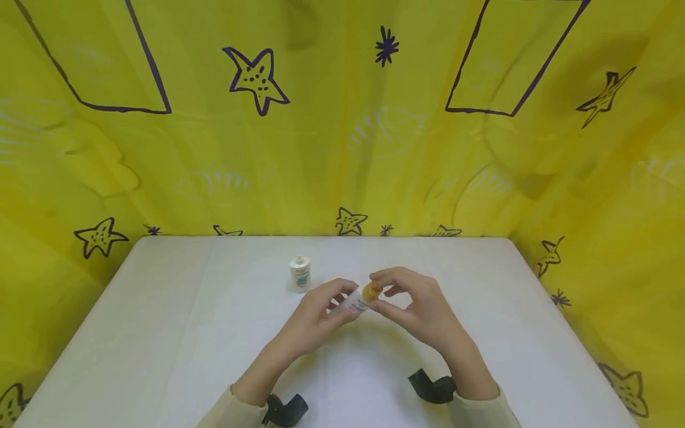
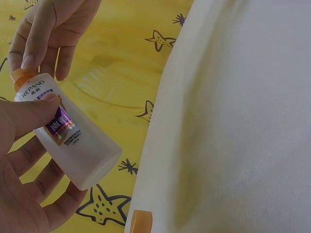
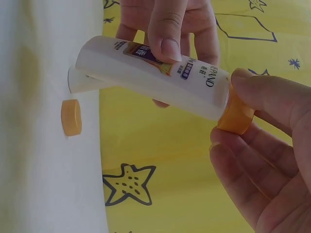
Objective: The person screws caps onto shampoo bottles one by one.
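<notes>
My left hand [image 1: 316, 310] grips a white plastic bottle [image 2: 90, 150] printed with REPAND and a purple label. The bottle tilts above the table. At its neck end is an orange cap [image 3: 236, 114], which my right hand [image 1: 417, 300] pinches between thumb and fingers. Whether the cap is screwed tight or loose, I cannot tell. Behind my left hand a second white bottle [image 1: 300, 274] stands upright, uncapped, its small nozzle showing. A loose orange cap [image 3: 71, 118] rests on the table in the right wrist view; in the head view it does not show.
The white-covered table [image 1: 187, 333] runs back to a yellow curtain [image 1: 321, 148] with drawn stars, which also hangs at both sides. Black curved wrist mounts [image 1: 432, 386] stick out from both forearms above the table.
</notes>
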Demonstrator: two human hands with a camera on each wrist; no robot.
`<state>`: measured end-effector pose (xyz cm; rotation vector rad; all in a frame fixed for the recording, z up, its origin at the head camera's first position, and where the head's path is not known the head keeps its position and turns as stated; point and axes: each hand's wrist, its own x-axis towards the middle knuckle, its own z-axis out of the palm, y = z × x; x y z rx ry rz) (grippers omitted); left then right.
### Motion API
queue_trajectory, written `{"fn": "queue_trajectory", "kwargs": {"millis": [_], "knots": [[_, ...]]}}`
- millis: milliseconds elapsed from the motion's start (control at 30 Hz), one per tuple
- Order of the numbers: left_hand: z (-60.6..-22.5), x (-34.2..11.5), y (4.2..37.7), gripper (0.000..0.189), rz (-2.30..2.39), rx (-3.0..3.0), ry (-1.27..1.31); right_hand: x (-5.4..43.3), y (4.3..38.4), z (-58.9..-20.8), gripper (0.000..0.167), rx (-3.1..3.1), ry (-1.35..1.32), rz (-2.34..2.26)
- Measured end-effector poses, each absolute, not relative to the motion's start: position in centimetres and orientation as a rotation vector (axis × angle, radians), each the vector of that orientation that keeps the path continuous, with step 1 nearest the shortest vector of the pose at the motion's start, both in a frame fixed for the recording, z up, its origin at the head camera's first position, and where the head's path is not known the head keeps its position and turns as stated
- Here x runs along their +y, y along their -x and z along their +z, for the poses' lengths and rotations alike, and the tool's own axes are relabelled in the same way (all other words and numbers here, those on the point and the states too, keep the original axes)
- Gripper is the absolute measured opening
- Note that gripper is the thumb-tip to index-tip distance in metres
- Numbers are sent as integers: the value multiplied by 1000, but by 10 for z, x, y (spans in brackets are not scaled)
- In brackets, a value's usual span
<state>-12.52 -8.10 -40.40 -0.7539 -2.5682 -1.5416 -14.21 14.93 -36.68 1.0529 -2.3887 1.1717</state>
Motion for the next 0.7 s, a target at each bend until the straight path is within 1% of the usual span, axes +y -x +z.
{"fn": "queue_trajectory", "kwargs": {"millis": [367, 700], "knots": [[-403, -82, 129, 35, -1559, -2579, 724, 152, 142, -366, 31, -2352, -1077, 1127], [-407, -82, 131, 34, -1573, -2572, 723, 152, 145, -367, 31, -2308, -1107, 1090]]}}
